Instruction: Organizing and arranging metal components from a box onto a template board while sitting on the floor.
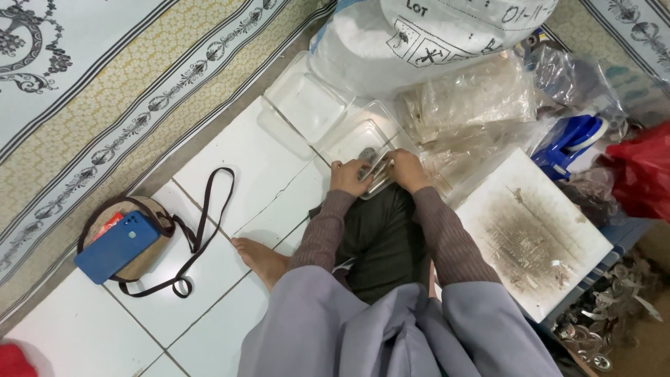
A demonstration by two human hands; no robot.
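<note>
Seated person working on a white tiled floor (230,150), viewed from above. At far left, a patterned rug (91,91) is lying along the edge of the tiles. Just inside it, a blue phone (116,246) is resting on a round woven pouch (150,255), whose dark strap (202,223) is looping across the tiles. A bare foot (262,260) is showing near the middle, beside the person's grey garment.

At centre, the left hand (347,177) is closing its fingers around the near left edge of a clear plastic container (373,164), and the right hand (406,169) is gripping the container's near right edge; the container is thus being held between both hands, just above the dark-clothed knee, with a small greyish item inside that is too blurred to identify. Two more clear plastic trays (303,105) are lying on the floor just beyond and to the left of the held one.

Behind these, a large white sack (419,42) is standing. To its right, crumpled clear plastic bags (474,105) are piling up beside a blue and white tool (569,143). A stained white board (534,234) is lying right of the right forearm, a red bag (642,171) is sitting at the far right edge, and small metal parts (607,314) are heaped at lower right.
</note>
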